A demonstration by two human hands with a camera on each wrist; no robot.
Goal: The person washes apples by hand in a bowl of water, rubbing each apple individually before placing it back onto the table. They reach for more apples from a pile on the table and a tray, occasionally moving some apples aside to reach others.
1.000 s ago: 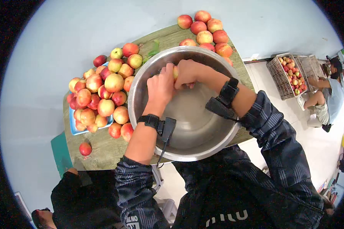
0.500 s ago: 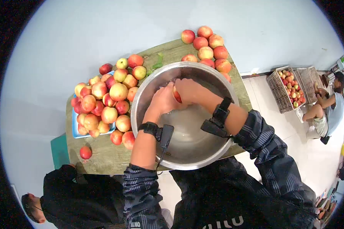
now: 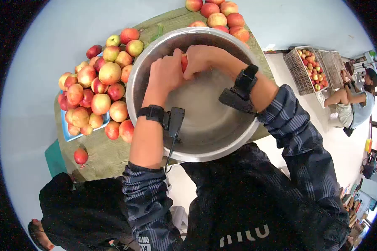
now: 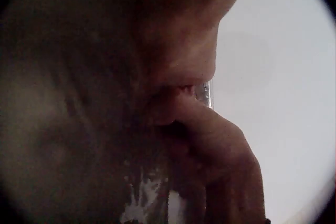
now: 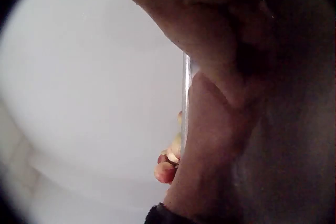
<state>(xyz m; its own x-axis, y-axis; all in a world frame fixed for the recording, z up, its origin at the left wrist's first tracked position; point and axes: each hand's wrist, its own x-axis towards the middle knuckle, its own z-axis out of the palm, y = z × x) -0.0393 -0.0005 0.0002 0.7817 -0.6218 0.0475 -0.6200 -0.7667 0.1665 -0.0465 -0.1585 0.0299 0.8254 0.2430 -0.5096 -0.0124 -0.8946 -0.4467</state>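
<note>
Grips a red fruit (image 3: pixel 184 62) between left hand (image 3: pixel 165 74) and right hand (image 3: pixel 200 60), with fingers of both curled in on it, tips hidden. Held low in the far left part of a metal basin (image 3: pixel 201 157) containing cloudy water (image 3: pixel 199 113). Shows just a strip, running near to far; cannot tell facing or long axis. At left, see a fruit heap (image 3: pixel 109 74) on a blue tray (image 3: pixel 66 131); at right, a crate (image 3: pixel 296 74) of fruit.

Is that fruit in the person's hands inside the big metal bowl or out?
Inside: the fruit shows between the left hand and right hand, within the bowl rim. Whether it's underwater, I cannot tell.
</note>
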